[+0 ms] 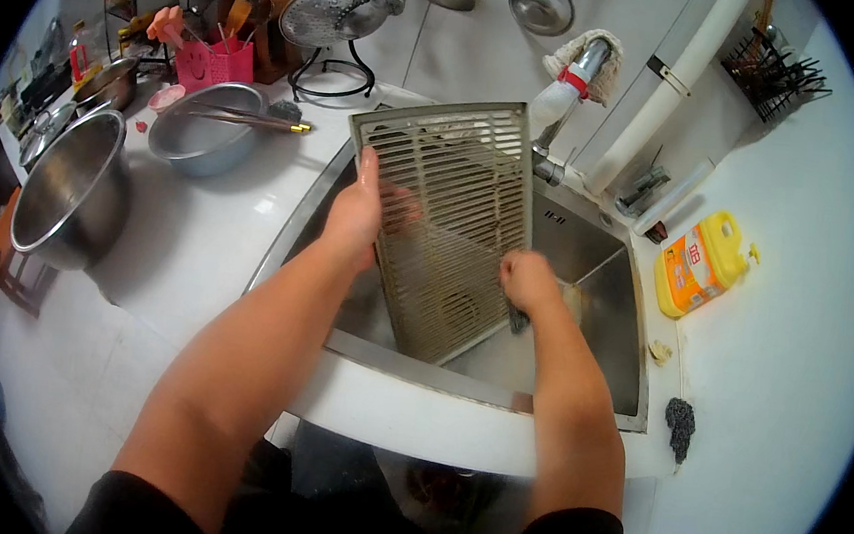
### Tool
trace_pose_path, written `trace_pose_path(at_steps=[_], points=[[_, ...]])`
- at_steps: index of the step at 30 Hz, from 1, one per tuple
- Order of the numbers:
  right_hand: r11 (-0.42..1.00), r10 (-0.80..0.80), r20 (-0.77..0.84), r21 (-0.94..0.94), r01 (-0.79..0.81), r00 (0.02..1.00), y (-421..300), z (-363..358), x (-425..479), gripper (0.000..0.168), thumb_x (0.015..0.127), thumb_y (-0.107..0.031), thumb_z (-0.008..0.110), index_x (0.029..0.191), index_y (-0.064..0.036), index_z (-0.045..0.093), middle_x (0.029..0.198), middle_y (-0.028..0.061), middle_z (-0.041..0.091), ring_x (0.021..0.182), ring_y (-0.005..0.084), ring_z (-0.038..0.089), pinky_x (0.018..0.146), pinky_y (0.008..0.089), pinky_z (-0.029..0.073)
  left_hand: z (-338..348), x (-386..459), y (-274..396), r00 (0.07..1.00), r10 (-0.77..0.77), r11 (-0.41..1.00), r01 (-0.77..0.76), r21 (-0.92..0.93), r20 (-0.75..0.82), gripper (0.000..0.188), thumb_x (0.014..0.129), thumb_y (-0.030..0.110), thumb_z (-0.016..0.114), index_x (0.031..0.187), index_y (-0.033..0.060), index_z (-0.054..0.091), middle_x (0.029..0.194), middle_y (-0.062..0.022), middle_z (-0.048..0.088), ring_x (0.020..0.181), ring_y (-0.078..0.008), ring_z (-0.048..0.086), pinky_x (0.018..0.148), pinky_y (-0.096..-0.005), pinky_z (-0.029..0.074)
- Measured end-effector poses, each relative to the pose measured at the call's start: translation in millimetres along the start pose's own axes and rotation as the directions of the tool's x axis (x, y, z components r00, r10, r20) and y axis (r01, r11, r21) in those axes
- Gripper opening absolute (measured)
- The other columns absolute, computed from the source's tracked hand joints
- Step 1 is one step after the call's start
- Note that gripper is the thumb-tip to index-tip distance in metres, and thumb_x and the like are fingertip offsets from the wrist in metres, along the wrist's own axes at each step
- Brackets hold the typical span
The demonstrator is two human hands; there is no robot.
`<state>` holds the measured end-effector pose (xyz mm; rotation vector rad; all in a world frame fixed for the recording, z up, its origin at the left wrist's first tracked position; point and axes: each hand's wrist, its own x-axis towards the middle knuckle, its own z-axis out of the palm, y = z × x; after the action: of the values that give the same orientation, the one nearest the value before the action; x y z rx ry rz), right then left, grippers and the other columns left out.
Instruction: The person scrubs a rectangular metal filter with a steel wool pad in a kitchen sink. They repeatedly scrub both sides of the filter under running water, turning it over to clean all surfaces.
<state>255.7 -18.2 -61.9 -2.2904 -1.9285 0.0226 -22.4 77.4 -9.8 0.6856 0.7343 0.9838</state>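
A slatted metal vent panel stands tilted in the stainless steel sink, with brownish grime along its slats. My left hand grips its left edge, thumb in front and fingers behind, seen through the gaps. At the panel's lower right edge, my right hand is curled into a fist. A dark object sticks out just below that fist and appears held in it; its kind is unclear. Behind the panel's upper right rises the faucet, with cloth wrapped about it.
Left on the counter are a deep steel bowl, a grey basin with chopsticks across it, and a pink basket. At right lie a yellow detergent jug and a steel wool scrubber. A strainer hangs behind.
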Motion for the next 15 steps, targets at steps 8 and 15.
trace_pose_path(at_steps=[8,15], points=[[0.872,0.329,-0.365,0.472,-0.131,0.871,4,-17,13,0.019,0.084,-0.018,0.072,0.095,-0.002,0.069,0.093,0.0193,0.069,0.087,0.0345,0.066,0.078,0.0431,0.052,-8,10,-4,0.995,-0.066,0.998,0.064,-0.019,-0.077,0.073,0.097,0.066,0.041,0.119,-0.0028,0.055,0.105,-0.0132,0.063,0.089,-0.0262,0.065,0.081,-0.0406,0.054],[0.648,0.446,-0.188,0.742,-0.171,0.875,3,-4,16,0.063,0.083,-0.015,0.072,0.139,0.002,0.048,0.131,0.0223,0.059,0.119,0.0335,0.058,0.098,0.0386,0.046,-3,8,-11,0.994,-0.088,0.992,0.081,0.099,0.064,0.04,0.097,0.034,0.056,0.122,0.0022,0.055,0.11,-0.0128,0.062,0.1,-0.0262,0.063,0.086,-0.0448,0.051]])
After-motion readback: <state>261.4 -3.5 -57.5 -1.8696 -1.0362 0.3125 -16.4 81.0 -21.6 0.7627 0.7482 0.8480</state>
